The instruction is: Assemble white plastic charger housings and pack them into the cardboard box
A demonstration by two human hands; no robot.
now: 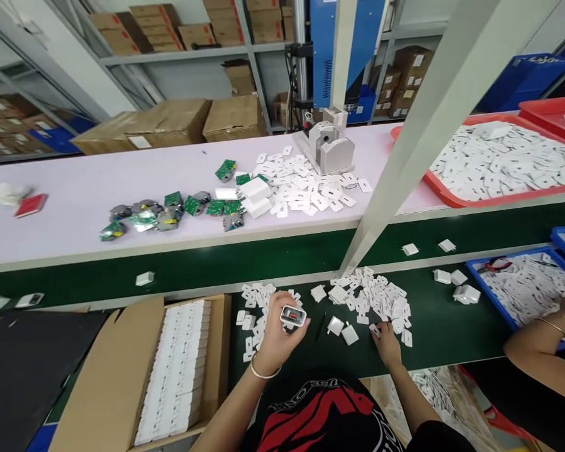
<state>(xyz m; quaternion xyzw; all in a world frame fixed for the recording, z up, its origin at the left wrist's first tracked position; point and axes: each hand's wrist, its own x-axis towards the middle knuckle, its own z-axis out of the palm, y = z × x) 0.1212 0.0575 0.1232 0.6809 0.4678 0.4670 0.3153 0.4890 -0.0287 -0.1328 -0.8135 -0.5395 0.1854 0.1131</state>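
Note:
My left hand (279, 339) is closed around a white charger housing (302, 321), its open end turned up and something reddish showing inside. To the right, my right hand (388, 349) pinches a small white cover plate (374, 329) by the edge of a pile of loose cover plates (379, 295) on the green bench. Several white plug housings (350, 334) lie between my hands. More cover plates (258, 295) and a few housings are scattered behind and left of my left hand.
An open carton (223, 351) with rows of white units stands at left. Circuit boards (169, 216) and another plate pile (306, 188) lie on the raised shelf. A slanting post (405, 138) rises ahead. At right, a co-worker's arm (541, 333) reaches into a blue tray (492, 301).

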